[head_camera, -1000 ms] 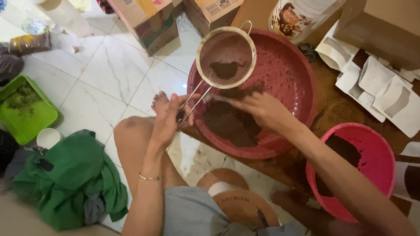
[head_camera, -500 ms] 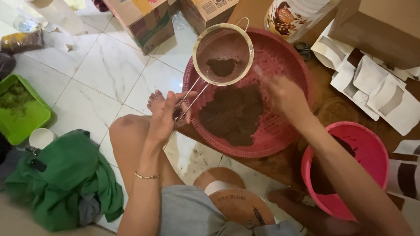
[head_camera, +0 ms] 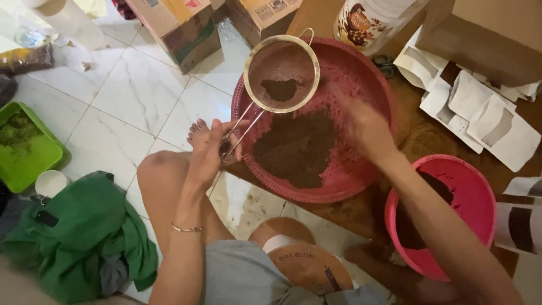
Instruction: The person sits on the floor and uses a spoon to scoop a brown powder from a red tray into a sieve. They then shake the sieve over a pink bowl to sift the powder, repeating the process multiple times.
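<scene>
Left hand fingers clamped on sieve handle, sieve at 12 over red tray. Right hand blurred in tray; fingers' state unclear.

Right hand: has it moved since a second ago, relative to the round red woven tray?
Yes. The right hand went from the middle of the round red woven tray, over the brown powder, toward the tray's right rim.
</scene>
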